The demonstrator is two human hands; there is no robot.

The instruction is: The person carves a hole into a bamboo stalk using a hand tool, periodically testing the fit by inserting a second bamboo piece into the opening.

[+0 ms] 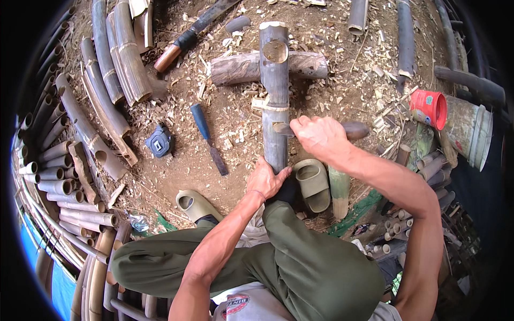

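A grey bamboo pole (275,93) lies pointing away from me, its far part resting across a short log (235,69). A round hole (276,52) is cut near its far end. My left hand (266,179) is wrapped round the pole's near end, by my knee. My right hand (318,134) is closed on a knife, whose dark wooden handle (356,130) sticks out to the right. Its blade (285,129) lies against the pole at a pale cut spot. Much of the knife is hidden by my fingers.
A blue-handled chisel (200,122) and a blue tape measure (159,140) lie left on chip-strewn soil. A large sheathed blade (184,41) lies beyond. Olive sandals (312,184) are near my feet. Cut bamboo (93,142) lines the left; a red tub (430,108) and bucket (471,128) stand right.
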